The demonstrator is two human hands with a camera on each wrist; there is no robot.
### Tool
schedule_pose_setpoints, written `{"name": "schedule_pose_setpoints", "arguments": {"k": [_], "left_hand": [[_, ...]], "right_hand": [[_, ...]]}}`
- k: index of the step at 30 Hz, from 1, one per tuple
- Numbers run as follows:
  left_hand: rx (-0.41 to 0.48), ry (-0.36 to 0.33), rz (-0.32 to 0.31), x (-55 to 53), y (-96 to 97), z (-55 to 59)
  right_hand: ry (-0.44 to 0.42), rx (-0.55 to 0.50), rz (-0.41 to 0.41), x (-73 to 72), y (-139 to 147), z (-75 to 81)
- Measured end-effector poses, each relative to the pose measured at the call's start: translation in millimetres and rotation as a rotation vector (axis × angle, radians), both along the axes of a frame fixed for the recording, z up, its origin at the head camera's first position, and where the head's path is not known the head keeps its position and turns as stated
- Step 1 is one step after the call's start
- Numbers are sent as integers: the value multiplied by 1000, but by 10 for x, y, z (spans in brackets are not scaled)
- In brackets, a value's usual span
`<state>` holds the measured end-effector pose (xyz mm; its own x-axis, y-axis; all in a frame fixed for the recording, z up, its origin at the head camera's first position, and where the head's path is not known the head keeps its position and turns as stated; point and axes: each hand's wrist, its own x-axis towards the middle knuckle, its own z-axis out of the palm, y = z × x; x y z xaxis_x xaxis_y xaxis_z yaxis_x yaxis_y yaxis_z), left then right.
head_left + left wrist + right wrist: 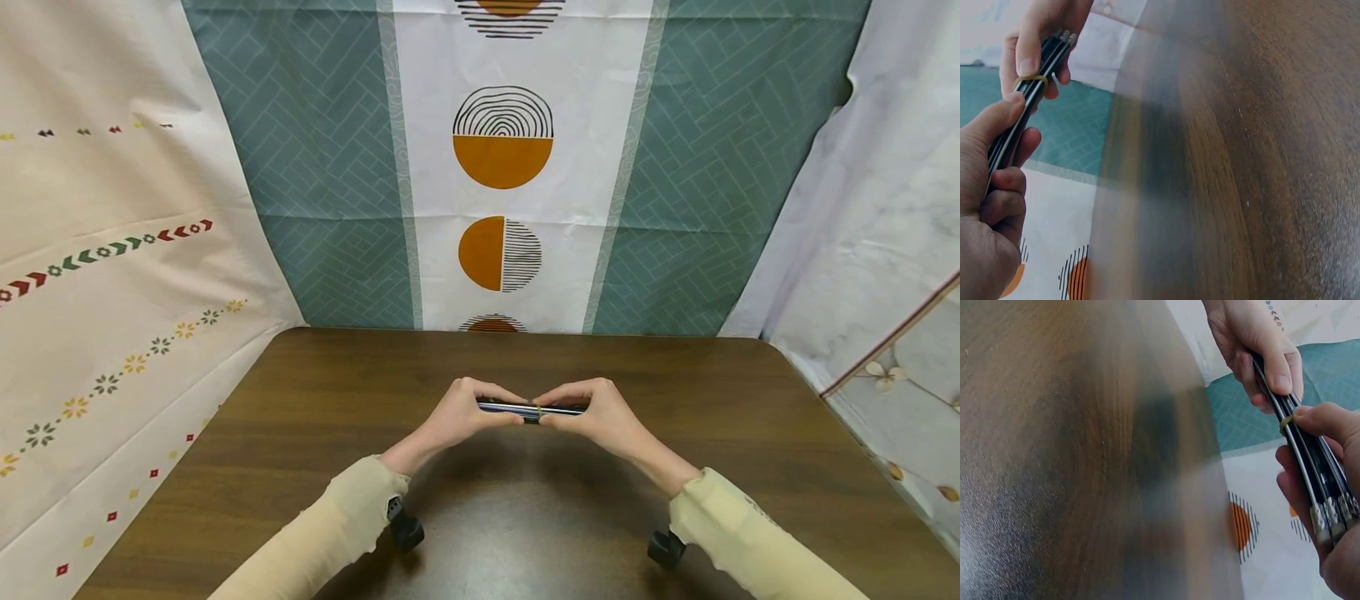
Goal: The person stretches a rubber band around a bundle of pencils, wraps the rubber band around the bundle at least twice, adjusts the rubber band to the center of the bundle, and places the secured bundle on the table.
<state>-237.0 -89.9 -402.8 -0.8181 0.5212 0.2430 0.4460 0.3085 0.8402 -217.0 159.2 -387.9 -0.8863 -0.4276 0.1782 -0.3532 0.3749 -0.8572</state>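
Note:
A bundle of dark pencils [531,412] is held level above the table, between both hands. My left hand [462,410] grips one end, thumb on the near side and fingers curled round behind. At the other end, my right hand [604,413] holds the bundle the same way. A yellow rubber band [1285,424] circles the pencils near the middle, between the two thumbs. In the right wrist view, silver ferrules [1333,512] with pale erasers show at the right hand's end. The pencils' opposite ends are hidden inside the left hand.
A brown wooden table [337,375] spreads beneath the hands. Behind it hangs a green and white patterned cloth [330,167]. Cream cloth [112,333] hangs at the left side and a pale marbled cloth [862,250] at the right.

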Motion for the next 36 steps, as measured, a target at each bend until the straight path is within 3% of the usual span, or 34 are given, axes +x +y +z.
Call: {"name": "schedule_pose_setpoints", "arguments": {"k": [7,17,20,27,36], "left_hand": [[-29,1,-1,-26,25,0],[-27,-55,-65,-74,33,38],[-26,-54,-63,-76,36,41],[-14,-54,-22,-73,27,43],[-8,-79,-31,-62,38,47]], "right_hand": [[26,66,34,-20,8,-21],[265,253,136,-155,95,153],[303,257,116,-143,53,145],[304,215,25,-90,-33,126],[374,299,-30,-52,-62,152]]}}
